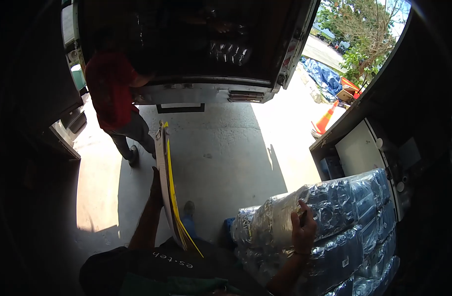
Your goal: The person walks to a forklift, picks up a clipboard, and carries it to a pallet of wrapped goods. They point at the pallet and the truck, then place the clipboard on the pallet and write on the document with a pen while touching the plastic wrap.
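Note:
My left hand (156, 186) supports a clipboard (162, 167) from its outer side, the board seen nearly edge-on. A metal clip sits at its far end, and yellow sheets (172, 192) fan out along its right side. My right hand (305, 232) is over the near face of a stack of clear plastic-wrapped packs (334, 202), fingers curled. Between thumb and fingers is a small dark object (303, 218); I cannot tell what it is. Below, my dark shirt (152, 269) and one shoe (189, 207) show.
A person in a red shirt (110, 86) stands at the back of an open truck (201, 92); wrapped packs (229, 53) show in its dark interior. Outside at right are an orange cone (325, 118) and a blue tarp (322, 76). A pale cabinet (360, 150) stands behind the stack.

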### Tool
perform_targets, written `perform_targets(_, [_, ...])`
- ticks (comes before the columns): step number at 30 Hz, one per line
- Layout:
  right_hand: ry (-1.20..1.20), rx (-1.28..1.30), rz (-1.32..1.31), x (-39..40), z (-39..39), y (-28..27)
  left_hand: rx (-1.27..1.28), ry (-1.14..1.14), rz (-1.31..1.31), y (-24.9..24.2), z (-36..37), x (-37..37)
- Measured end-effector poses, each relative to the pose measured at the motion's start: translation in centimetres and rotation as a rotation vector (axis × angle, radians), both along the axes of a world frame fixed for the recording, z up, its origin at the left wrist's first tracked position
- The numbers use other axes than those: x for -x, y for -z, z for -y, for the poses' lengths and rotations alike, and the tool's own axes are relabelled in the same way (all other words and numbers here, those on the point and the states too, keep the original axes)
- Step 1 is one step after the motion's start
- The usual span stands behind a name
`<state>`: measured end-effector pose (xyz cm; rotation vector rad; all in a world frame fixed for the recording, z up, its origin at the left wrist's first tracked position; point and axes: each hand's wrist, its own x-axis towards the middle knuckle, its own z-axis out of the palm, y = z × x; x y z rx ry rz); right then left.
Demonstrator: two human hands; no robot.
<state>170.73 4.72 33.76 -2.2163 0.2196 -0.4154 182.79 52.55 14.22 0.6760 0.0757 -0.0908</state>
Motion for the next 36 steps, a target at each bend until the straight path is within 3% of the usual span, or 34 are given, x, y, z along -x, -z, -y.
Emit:
perform_targets(7, [0.396, 0.048, -0.087, -6.1, -0.2, -1.9, 0.111, -0.001, -0.088, 1.7, -2.9, -10.7])
perform_targets(12, [0.723, 0.547, -0.008, -8.5, 5.2, -2.6, 0.094, 0.033, -0.109, 3.4, -6.7, -18.1])
perform_targets(17, [0.812, 0.687, -0.008, -8.9, 7.1, 0.1, -0.006, 0.135, -0.009, 6.6, -9.3, -25.9])
perform_targets(18, [0.860, 0.766, -0.060, -8.1, 6.3, 0.6, 0.333, 0.307, 0.191, 10.1, -10.3, -28.2])
perform_targets(19, [0.872, 0.652, -0.112, -8.4, 4.2, -0.3, 0.331, 0.340, 0.295, 11.4, -10.7, -29.7])
perform_targets(21, [0.862, 0.632, -0.160, -8.2, 2.8, -0.6, 0.537, 0.536, 0.356, 8.6, -10.1, -31.4])
perform_targets(24, [0.878, 0.671, -0.184, -7.3, 1.3, -0.5, 0.590, 0.764, 0.380, 10.0, -10.4, -35.5])
perform_targets(27, [0.955, 0.638, -0.309, -6.1, -0.9, -0.5, 0.580, 0.787, 0.264, 9.0, -8.8, -35.5])
perform_targets(28, [0.974, 0.629, -0.339, -6.4, -1.3, -0.6, 0.599, 0.869, 0.276, 13.5, -9.4, -37.5])
perform_targets(29, [0.986, 0.522, -0.416, -6.3, -1.6, -0.6, 0.637, 0.947, 0.299, 14.6, -8.7, -38.3])
perform_targets(31, [0.899, 0.534, -0.489, -5.0, -0.8, 2.3, 0.381, 0.652, 0.072, 12.5, -7.1, -34.1])
perform_targets(32, [0.881, 0.575, -0.441, -5.1, -0.7, 3.5, 0.396, 0.723, 0.055, 15.3, -6.8, -34.8])
perform_targets(34, [0.946, 0.514, -0.533, -5.3, -0.1, 4.3, 0.165, 0.797, -0.086, 13.8, -5.8, -34.9])
perform_targets(36, [0.979, 0.538, -0.610, -7.0, -1.0, 2.9, -0.121, 0.638, -0.309, 7.1, -2.9, -34.1])
